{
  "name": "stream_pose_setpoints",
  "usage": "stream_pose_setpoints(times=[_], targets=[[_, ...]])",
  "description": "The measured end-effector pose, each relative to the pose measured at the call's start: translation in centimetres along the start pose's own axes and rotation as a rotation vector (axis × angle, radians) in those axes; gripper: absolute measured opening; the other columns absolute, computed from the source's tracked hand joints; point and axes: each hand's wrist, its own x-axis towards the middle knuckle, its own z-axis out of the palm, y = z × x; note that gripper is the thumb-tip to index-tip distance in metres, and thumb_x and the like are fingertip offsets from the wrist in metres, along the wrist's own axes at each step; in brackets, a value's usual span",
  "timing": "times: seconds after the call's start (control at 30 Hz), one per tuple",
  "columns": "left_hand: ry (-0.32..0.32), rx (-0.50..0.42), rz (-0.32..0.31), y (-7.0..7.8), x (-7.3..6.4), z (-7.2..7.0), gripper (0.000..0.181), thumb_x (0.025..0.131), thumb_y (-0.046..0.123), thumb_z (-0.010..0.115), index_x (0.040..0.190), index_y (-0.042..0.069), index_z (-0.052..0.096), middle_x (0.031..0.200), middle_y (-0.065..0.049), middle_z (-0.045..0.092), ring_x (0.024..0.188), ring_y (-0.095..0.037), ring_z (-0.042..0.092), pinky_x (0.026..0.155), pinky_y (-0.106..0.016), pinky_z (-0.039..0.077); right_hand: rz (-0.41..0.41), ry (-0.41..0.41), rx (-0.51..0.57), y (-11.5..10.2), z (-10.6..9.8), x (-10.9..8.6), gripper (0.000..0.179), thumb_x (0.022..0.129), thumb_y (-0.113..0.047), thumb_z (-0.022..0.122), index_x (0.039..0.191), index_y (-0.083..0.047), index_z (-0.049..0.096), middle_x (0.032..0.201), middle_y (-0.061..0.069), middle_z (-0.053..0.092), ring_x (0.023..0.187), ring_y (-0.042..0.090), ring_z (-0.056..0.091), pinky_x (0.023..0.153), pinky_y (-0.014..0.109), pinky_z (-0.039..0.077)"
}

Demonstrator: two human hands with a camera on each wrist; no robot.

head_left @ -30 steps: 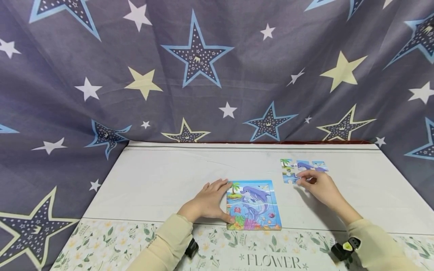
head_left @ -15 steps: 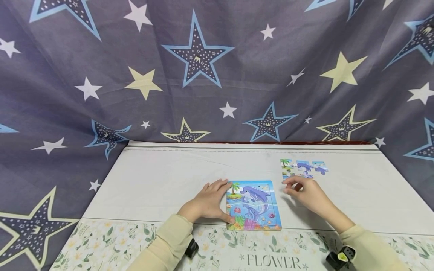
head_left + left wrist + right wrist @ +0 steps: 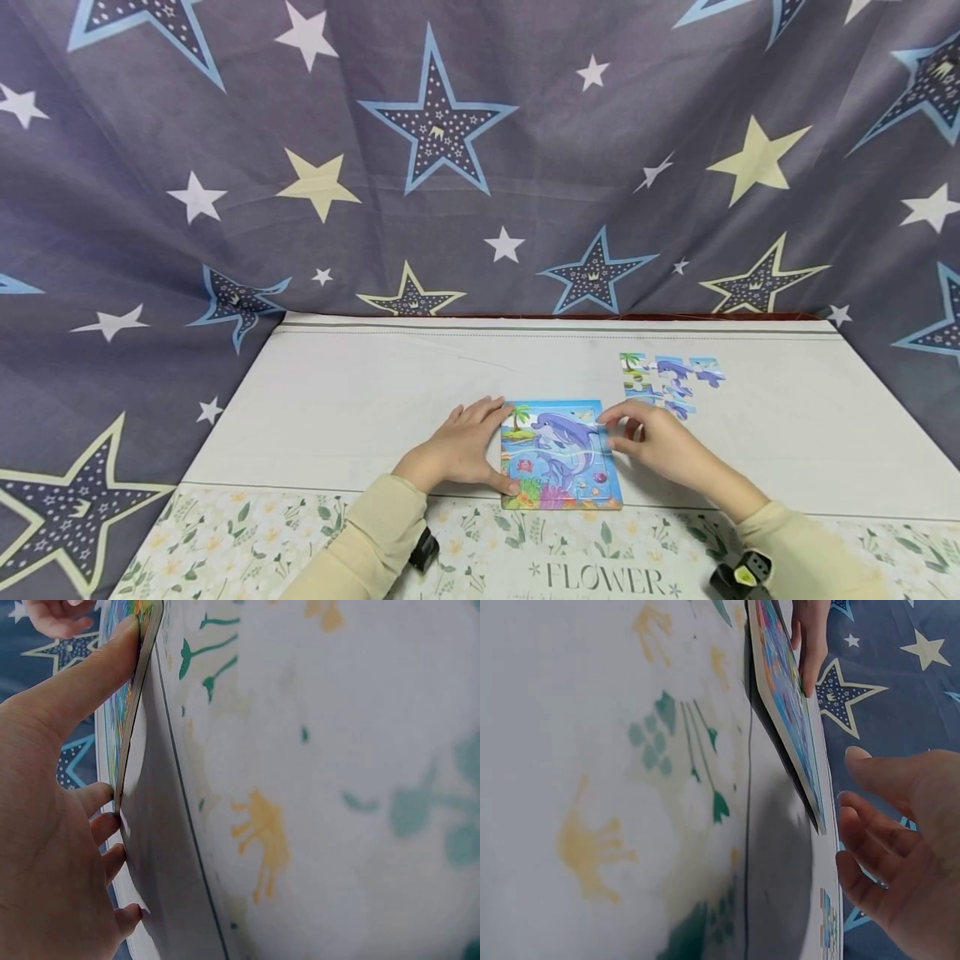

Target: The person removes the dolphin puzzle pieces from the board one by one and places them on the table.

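The dolphin puzzle (image 3: pixel 561 454) lies on the desk (image 3: pixel 375 392), with my left hand (image 3: pixel 467 440) spread along its left side, thumb on the near corner. My right hand (image 3: pixel 660 442) is loosely curled at the opposite edge, pinching nothing I can see. I'd press lightly to prevent sliding, minding the loose pieces (image 3: pixel 671 367) just past my right knuckles; a starry curtain (image 3: pixel 480 208) hangs behind.

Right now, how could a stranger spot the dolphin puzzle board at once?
Below the starry fabric is a white table. The dolphin puzzle board lies between the left hand and right hand. Unlike the loose pieces beyond, it is one larger, bordered picture.
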Motion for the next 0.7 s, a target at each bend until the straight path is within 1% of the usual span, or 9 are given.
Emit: stream_pose_setpoints(times=[0.13,0.27,0.47,0.6,0.7], targets=[[0.003,-0.002,0.003,0.0,0.0,0.0,0.117,0.066,0.057,0.086,0.157,0.011,0.029,0.162,-0.008,0.023,0.15,-0.027,0.016,0.121,-0.053,0.009,-0.043,-0.026,-0.015,-0.3,0.5,0.1,0.028,0.084,-0.003,0.076,0.11,-0.008,0.069,0.102,0.002,0.065,0.076,0.007,0.056,0.064,0.024,0.052],[0.001,0.007,0.005,-0.1,0.0,0.0,0.117,0.067,0.058,0.085,0.157,0.01,0.028,0.162,-0.009,0.022,0.15,-0.028,0.016,0.121,-0.054,0.009,-0.076,-0.05,-0.043,-0.5,0.8,0.2,0.03,0.083,-0.005,0.078,0.111,-0.007,0.069,0.104,0.003,0.063,0.075,0.008,0.054,0.064,0.024,0.051],[-0.004,0.005,-0.002,-0.1,0.0,0.0,0.117,0.067,0.058,0.085,0.157,0.012,0.028,0.163,-0.007,0.021,0.15,-0.027,0.015,0.121,-0.052,0.008,-0.072,-0.06,-0.12,-0.7,1.2,0.3,0.034,0.083,-0.013,0.08,0.115,-0.012,0.068,0.106,-0.001,0.06,0.075,0.007,0.05,0.063,0.023,0.046],[-0.004,0.005,-0.007,-0.2,0.2,0.1,0.117,0.066,0.059,0.085,0.157,0.013,0.028,0.163,-0.006,0.021,0.15,-0.025,0.015,0.122,-0.051,0.008,-0.063,-0.062,-0.156,-0.8,1.4,0.3,0.035,0.083,-0.017,0.08,0.115,-0.014,0.068,0.103,-0.004,0.058,0.073,0.006,0.047,0.061,0.023,0.043],[-0.007,0.004,-0.007,-0.2,0.1,0.0,0.117,0.066,0.059,0.085,0.157,0.013,0.027,0.163,-0.006,0.021,0.15,-0.026,0.015,0.122,-0.051,0.007,-0.061,-0.06,-0.174,-0.9,1.5,0.3,0.034,0.084,-0.017,0.08,0.115,-0.014,0.068,0.101,-0.005,0.057,0.072,0.006,0.046,0.06,0.023,0.042]])
